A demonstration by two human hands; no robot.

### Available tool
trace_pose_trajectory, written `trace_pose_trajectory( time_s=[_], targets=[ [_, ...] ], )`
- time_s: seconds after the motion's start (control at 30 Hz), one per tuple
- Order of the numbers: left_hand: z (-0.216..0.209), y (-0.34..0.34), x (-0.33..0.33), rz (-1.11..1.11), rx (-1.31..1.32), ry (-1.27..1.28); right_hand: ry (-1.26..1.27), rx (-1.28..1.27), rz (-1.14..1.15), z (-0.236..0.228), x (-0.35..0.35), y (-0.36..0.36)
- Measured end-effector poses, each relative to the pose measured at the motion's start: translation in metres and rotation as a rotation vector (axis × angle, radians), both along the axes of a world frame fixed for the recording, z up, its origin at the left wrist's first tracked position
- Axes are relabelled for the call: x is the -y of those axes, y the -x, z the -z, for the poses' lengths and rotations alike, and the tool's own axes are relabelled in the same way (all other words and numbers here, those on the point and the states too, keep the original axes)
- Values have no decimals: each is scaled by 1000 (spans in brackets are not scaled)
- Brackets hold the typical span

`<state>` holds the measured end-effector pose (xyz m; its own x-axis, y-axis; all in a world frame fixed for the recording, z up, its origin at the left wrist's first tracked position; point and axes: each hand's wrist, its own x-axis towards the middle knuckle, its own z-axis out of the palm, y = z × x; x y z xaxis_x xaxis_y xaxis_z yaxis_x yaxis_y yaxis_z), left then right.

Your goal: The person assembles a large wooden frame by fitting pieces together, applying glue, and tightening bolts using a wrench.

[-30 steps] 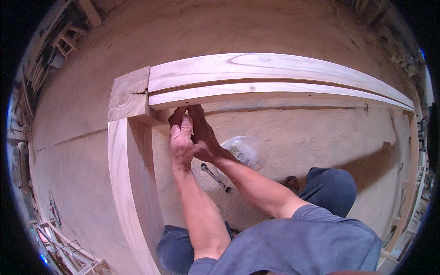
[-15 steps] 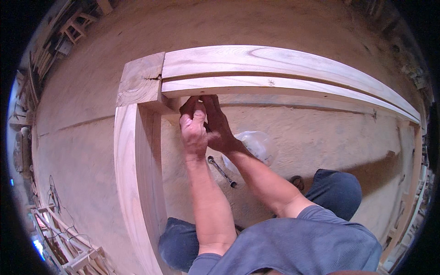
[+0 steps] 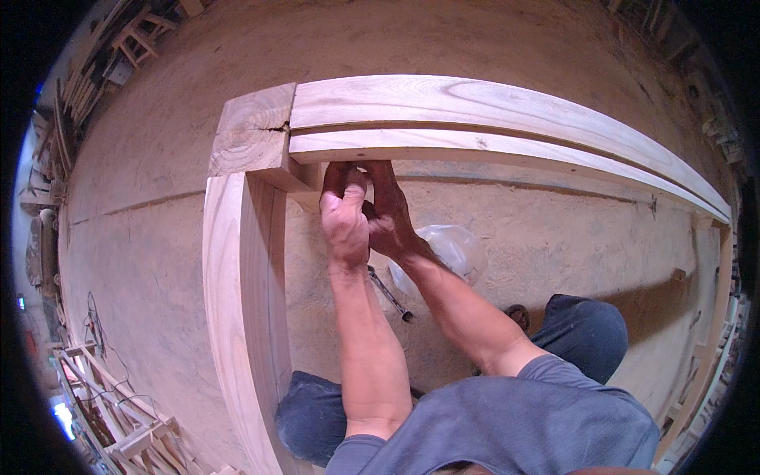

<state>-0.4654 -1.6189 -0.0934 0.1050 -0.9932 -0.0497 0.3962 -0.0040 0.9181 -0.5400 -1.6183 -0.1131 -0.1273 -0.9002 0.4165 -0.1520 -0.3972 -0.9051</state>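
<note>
Both my hands are at the underside of a pale wooden rail (image 3: 475, 142), close to the square corner post (image 3: 252, 131) of a wooden frame. My left hand (image 3: 345, 226) is closed, its thumb lying up toward the rail and its fingers curled. Beside it, my right hand (image 3: 389, 222) has bent fingers reaching up to the rail's lower face. The fingertips are in shadow and partly covered by the wood, so whatever they grip cannot be made out. Below my hands, a wrench (image 3: 389, 295) lies on the floor, partly behind my left wrist.
A clear plastic bag (image 3: 455, 249) is on the dusty floor behind my right forearm. The frame's side rail (image 3: 245, 317) runs toward me at left. A dark round object (image 3: 517, 317) sits near my right knee. Wood pieces (image 3: 142, 427) are piled at lower left.
The frame and hands appear shifted slightly right in the picture. My hands stay together under the rail, the right hand's fingers a little more bent; more of the wrench is covered now.
</note>
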Motion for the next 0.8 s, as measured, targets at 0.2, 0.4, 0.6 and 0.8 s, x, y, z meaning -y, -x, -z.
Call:
trace_pose_trajectory(
  time_s=[0.2, 0.4, 0.6, 0.8],
  targets=[
    [-32, 5, -2, 40, -57, -109, -98, 132, -34, 0, -3, 1],
    [-40, -1, 3, 6, -469, -108, -160, 447, -157, -1, -5, -2],
    [-27, -7, 10, 82, -590, -93, -86, 200, -73, -6, -5, 4],
    [-25, -2, 10, 50, -716, -95, -47, -172, -120, -7, 1, 18]
  ],
)
